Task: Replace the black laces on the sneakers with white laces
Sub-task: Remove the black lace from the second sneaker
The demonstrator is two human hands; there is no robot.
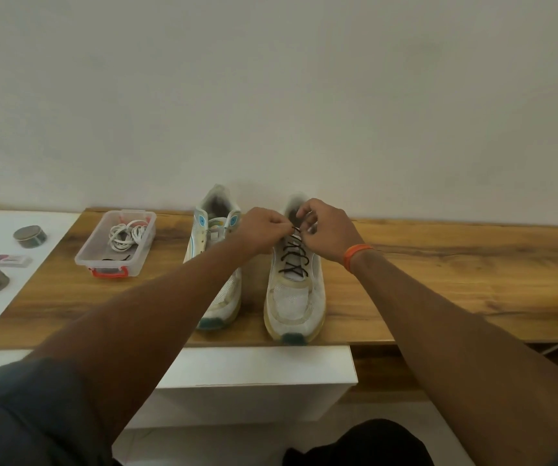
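Two bare forearms reach out from the bottom edge over a wooden board (pixel 438 284), the left one coming from a dark rolled sleeve (pixel 18 408), the right one wearing an orange wristband (pixel 354 255). Both hands meet at the top of the right sneaker (pixel 296 297). The left hand (pixel 264 230) has its fingers curled, the tips pinching the black lace (pixel 294 257) at the top eyelets. The right hand (pixel 324 227) is curled too, its fingertips (pixel 304 216) pinching the same lace just beside the left hand's. Below the fingers the black lace crosses down the shoe's front in zigzags. The left sneaker (pixel 217 280) stands just beside it, partly hidden by the left forearm. Further left, a clear plastic box (pixel 116 243) holds coiled white laces (pixel 128 235).
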